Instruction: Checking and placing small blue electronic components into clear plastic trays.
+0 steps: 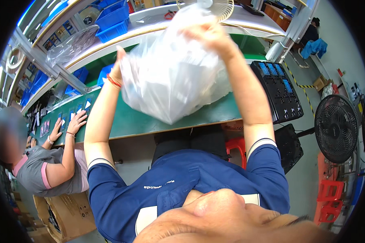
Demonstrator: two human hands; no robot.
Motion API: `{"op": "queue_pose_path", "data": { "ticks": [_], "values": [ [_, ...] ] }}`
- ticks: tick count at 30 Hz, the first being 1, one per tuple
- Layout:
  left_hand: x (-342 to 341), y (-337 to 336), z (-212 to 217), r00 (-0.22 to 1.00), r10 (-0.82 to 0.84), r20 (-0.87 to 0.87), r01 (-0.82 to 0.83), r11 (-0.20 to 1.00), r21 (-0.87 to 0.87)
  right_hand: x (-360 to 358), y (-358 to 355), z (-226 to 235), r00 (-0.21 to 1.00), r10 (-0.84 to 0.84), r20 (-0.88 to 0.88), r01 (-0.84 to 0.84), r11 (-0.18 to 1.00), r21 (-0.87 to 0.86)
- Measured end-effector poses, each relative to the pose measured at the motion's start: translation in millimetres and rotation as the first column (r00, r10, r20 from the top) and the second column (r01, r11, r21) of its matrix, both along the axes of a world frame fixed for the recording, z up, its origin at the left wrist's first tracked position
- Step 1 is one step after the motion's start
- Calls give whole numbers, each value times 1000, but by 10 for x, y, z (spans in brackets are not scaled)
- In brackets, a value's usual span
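Note:
A large clear plastic bag (170, 87) hangs over the green worktop, one corner pointing down toward me. Whitish contents show through it, too blurred to name. My right hand (211, 37) is closed on the bunched upper part of the bag, slightly smeared by motion. At the bag's left side, my left hand (117, 69) grips its edge; the thumb points up and the other fingers are mostly hidden behind the plastic. A red band circles my left wrist.
The green worktop (146, 124) carries a black panel with blue screens (276, 91) at the right. Blue bins (113, 30) stand on the shelf beyond. A co-worker (59, 166) works at the left. A black fan (336, 127) and red stools (330, 190) are at the right.

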State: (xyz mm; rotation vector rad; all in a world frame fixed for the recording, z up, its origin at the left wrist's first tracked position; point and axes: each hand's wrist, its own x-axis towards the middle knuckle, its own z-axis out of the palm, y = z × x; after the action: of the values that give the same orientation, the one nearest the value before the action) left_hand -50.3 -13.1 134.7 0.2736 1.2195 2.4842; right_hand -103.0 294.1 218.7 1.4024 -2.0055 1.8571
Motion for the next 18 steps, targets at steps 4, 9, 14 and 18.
{"op": "queue_pose_path", "data": {
  "ticks": [4,9,14,18],
  "values": [
    [-52,243,-178,996,-64,56,72,986,-151,134,-480,-605,823,285,-492,-166,948,271],
    [-50,366,-410,998,18,-56,-35,948,-317,306,-704,-877,842,371,-391,-189,883,429],
    [1,496,-461,975,206,-89,-223,931,-289,581,-635,-1281,816,-201,-542,207,977,-51],
    [-53,-3,-704,895,408,-181,-435,888,-148,1060,-65,-1595,547,-532,-646,332,846,-416]
  ]
}}
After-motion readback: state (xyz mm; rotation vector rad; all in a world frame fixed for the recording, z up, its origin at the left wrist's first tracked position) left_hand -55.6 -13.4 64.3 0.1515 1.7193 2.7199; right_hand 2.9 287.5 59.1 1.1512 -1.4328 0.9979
